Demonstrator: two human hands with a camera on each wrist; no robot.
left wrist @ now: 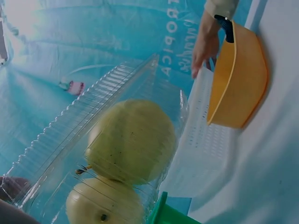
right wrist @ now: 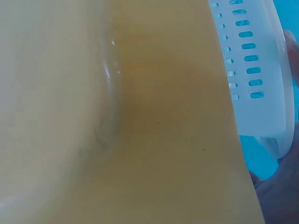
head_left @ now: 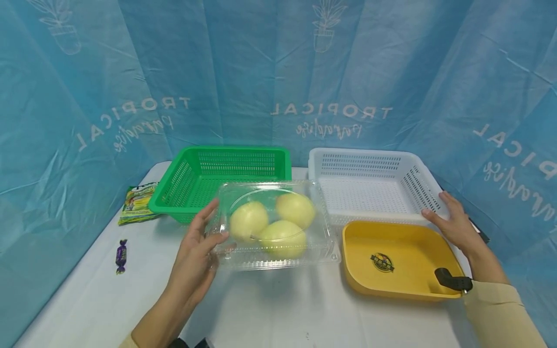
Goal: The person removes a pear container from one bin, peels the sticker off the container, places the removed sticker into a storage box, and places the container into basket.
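My left hand (head_left: 196,256) grips the left side of a clear plastic clamshell box (head_left: 324,227), thumb over the near left corner. Inside lie three round, pale yellow-green fruits (head_left: 284,239); the left wrist view shows a short dark stem on one fruit (left wrist: 133,142). The box is held up, overlapping the front of the green basket (head_left: 241,154) in the head view. At the white basket's (head_left: 361,186) right front corner, my right hand (head_left: 454,224) holds the rim, thumb along the front edge and fingers on the outer side. Some of its fingers are hidden.
A yellow tray (head_left: 404,251) with a round dark logo stands before the white basket, its right side under my right wrist. Left of the green basket lie a yellow-green packet (head_left: 138,203) and a purple wrapped candy (head_left: 121,256). A blue printed curtain (head_left: 278,72) hangs behind.
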